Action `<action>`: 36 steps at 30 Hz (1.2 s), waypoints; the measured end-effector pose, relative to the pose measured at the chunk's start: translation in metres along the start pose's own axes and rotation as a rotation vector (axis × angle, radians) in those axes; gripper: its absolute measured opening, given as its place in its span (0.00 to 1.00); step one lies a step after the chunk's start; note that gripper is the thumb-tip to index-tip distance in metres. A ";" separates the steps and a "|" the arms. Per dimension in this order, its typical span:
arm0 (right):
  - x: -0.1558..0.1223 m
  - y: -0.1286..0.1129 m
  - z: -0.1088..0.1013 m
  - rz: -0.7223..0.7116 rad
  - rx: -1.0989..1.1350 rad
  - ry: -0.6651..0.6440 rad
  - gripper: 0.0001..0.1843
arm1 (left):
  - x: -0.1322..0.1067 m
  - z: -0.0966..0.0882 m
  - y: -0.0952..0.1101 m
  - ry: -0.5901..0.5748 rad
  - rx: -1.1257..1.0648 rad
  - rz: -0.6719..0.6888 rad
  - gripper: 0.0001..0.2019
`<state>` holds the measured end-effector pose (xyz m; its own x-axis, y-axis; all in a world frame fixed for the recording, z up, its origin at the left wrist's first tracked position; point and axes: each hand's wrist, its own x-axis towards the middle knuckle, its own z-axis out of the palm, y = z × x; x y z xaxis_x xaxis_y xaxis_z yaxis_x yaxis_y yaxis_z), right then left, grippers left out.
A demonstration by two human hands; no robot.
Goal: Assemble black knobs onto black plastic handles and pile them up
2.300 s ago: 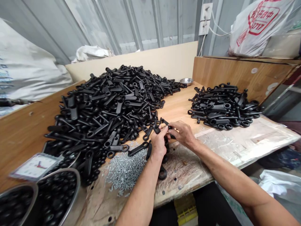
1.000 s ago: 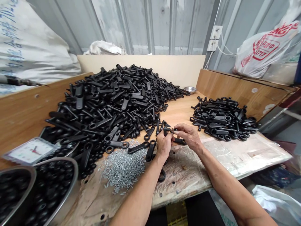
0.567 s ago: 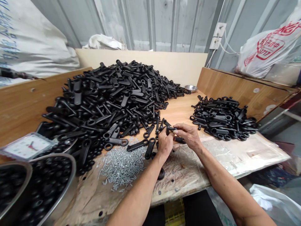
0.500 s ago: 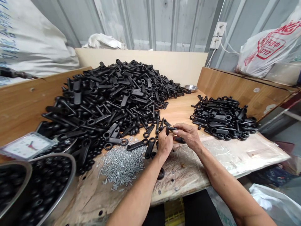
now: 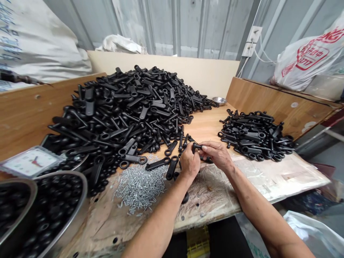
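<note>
My left hand [image 5: 189,161] is closed around a black crank handle [image 5: 197,146], whose knob end shows above the fingers. Thumb and fingers of my right hand [image 5: 217,154] pinch the thin end of the same piece from the right. Most of its arm is hidden by the hands. Beside my left wrist lie loose black crank arms [image 5: 172,167] with ring-shaped ends. Small silver metal pins [image 5: 142,186] are heaped to the left of my left forearm.
A large mound of black crank handles [image 5: 134,104] fills the back left, and a smaller pile [image 5: 252,136] sits at right. Metal bowls of black knobs [image 5: 57,211] and a square clock [image 5: 32,162] stand at left. Wooden boards [image 5: 274,105] wall the table; a small metal dish [image 5: 219,101] is behind.
Both hands stay together on the crank handle. My right hand's fingers have shifted slightly on its thin end, and the knob end shows more clearly. The whole view has moved a little.
</note>
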<state>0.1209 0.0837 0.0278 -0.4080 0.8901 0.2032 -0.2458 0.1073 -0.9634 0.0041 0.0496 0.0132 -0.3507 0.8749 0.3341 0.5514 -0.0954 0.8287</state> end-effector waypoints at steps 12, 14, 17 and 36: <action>-0.010 0.003 0.019 -0.139 -0.294 0.224 0.09 | -0.003 0.003 -0.002 -0.035 0.417 0.043 0.14; -0.009 0.004 0.018 -0.090 -0.264 0.245 0.09 | -0.003 0.003 -0.002 -0.048 0.431 0.040 0.14; -0.003 0.006 0.014 0.114 0.009 0.187 0.09 | -0.002 0.003 -0.001 -0.067 0.396 0.023 0.12; 0.045 -0.077 -0.137 -0.082 -0.073 0.678 0.09 | -0.003 0.014 -0.013 0.025 0.189 0.399 0.31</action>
<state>0.2424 0.1761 0.0868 0.2553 0.9559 0.1448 -0.1833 0.1949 -0.9635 0.0088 0.0548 -0.0056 -0.0986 0.7753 0.6239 0.7754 -0.3331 0.5365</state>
